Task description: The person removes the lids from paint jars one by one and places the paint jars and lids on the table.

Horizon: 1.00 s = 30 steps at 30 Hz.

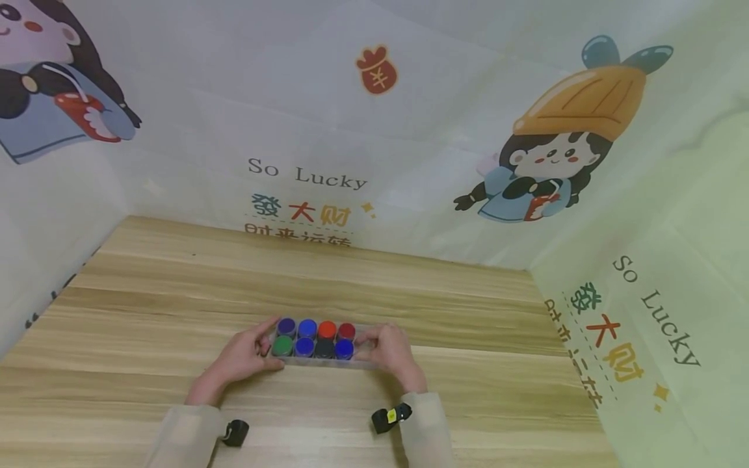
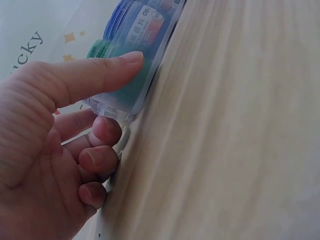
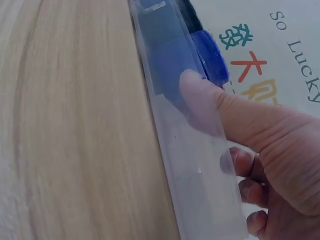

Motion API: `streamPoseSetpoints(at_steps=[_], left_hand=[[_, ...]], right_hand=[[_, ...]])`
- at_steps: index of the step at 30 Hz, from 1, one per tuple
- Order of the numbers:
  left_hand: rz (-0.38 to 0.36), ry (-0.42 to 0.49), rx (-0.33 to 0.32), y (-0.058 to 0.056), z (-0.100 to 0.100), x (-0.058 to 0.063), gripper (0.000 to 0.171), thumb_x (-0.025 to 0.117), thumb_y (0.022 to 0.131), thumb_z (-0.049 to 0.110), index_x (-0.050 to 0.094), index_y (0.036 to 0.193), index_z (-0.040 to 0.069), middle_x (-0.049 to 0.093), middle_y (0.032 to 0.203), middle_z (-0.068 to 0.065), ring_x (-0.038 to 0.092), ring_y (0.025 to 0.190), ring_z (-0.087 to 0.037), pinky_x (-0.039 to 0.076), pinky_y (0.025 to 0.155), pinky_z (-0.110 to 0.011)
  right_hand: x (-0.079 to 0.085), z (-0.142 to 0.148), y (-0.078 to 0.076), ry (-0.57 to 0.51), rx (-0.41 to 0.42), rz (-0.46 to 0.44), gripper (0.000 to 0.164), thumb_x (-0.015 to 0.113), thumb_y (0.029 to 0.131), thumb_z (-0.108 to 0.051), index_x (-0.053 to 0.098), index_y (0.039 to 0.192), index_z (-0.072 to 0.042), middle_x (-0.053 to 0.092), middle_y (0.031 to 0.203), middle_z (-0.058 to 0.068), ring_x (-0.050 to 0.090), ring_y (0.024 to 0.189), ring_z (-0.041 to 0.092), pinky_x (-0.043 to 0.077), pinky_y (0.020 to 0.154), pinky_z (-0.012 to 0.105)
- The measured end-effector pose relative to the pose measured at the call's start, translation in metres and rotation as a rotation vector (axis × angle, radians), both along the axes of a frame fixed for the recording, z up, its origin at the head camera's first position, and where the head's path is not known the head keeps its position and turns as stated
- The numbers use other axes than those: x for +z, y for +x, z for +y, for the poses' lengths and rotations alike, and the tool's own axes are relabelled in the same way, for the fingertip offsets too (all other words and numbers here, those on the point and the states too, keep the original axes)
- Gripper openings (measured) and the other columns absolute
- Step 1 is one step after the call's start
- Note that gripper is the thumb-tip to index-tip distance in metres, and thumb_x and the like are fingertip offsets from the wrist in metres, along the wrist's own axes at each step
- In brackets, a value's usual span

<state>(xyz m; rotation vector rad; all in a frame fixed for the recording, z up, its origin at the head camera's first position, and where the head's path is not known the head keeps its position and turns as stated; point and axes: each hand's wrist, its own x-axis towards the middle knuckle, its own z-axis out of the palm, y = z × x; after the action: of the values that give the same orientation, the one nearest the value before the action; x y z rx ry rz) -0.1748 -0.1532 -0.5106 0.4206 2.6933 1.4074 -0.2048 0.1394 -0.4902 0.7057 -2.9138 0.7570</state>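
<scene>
A clear plastic box (image 3: 200, 195) lies on the wooden table with several paint jars in two rows. Among them are a green-lidded jar (image 1: 283, 345) at the front left, a dark red-lidded jar (image 1: 346, 331) at the back right and a blue-lidded jar (image 1: 344, 349) at the front right. My left hand (image 1: 246, 351) grips the box's left end, its thumb across the front wall by the green jar and the other fingers curled at the end. Inside the box's right part, my right hand (image 1: 389, 351) has its thumb against the blue jar and its forefinger by the dark red one.
The wooden table (image 1: 497, 390) runs back to a printed cloth wall (image 1: 409, 195), with more cloth at the left and right sides. A dark strap piece sticks out beside each sleeve (image 1: 426, 429).
</scene>
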Motion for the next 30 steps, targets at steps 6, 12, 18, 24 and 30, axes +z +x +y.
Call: streamPoseSetpoints(at_steps=[6, 12, 18, 24, 30], left_hand=[[0.006, 0.0, 0.005, 0.0, 0.0, 0.0, 0.087, 0.082, 0.067, 0.011, 0.036, 0.137, -0.011, 0.048, 0.069, 0.001, 0.038, 0.057, -0.009, 0.033, 0.055, -0.024], [0.017, -0.02, 0.006, 0.0, 0.0, 0.0, 0.086, 0.082, 0.067, 0.012, 0.036, 0.136, -0.011, 0.048, 0.068, 0.002, 0.039, 0.057, -0.009, 0.034, 0.056, -0.024], [0.021, -0.03, 0.008, 0.0, 0.002, -0.001, 0.085, 0.082, 0.068, 0.012, 0.037, 0.136, -0.011, 0.047, 0.067, 0.003, 0.039, 0.058, -0.009, 0.033, 0.057, -0.025], [0.014, -0.025, 0.008, 0.001, 0.002, 0.001, 0.084, 0.081, 0.069, 0.012, 0.037, 0.137, -0.011, 0.047, 0.066, 0.002, 0.039, 0.058, -0.009, 0.034, 0.057, -0.025], [0.009, -0.031, 0.007, 0.002, 0.001, 0.002, 0.084, 0.081, 0.07, 0.013, 0.036, 0.137, -0.01, 0.047, 0.067, 0.001, 0.038, 0.058, -0.01, 0.033, 0.057, -0.025]], right_hand=[[0.0, 0.0, 0.0, -0.032, 0.055, -0.033, 0.019, 0.083, 0.068, -0.026, 0.077, 0.084, -0.016, 0.064, 0.067, -0.008, 0.042, 0.062, 0.002, 0.031, 0.064, 0.02], [0.003, -0.001, 0.0, 0.003, 0.091, -0.058, 0.019, 0.081, 0.071, -0.025, 0.078, 0.087, -0.016, 0.072, 0.083, -0.005, 0.056, 0.075, 0.008, 0.034, 0.072, 0.025], [0.01, -0.002, 0.001, 0.07, 0.131, -0.066, 0.017, 0.08, 0.072, -0.025, 0.078, 0.087, -0.017, 0.071, 0.079, -0.005, 0.057, 0.076, 0.009, 0.034, 0.071, 0.029], [0.02, -0.003, 0.004, 0.069, 0.149, -0.134, 0.016, 0.073, 0.077, -0.02, 0.077, 0.091, -0.013, 0.061, 0.06, -0.006, 0.038, 0.057, 0.001, 0.028, 0.06, 0.022], [0.016, -0.01, 0.012, 0.034, 0.057, -0.178, 0.025, 0.079, 0.071, -0.036, 0.077, 0.084, -0.015, 0.038, 0.05, -0.014, 0.035, 0.055, 0.004, 0.025, 0.065, 0.028]])
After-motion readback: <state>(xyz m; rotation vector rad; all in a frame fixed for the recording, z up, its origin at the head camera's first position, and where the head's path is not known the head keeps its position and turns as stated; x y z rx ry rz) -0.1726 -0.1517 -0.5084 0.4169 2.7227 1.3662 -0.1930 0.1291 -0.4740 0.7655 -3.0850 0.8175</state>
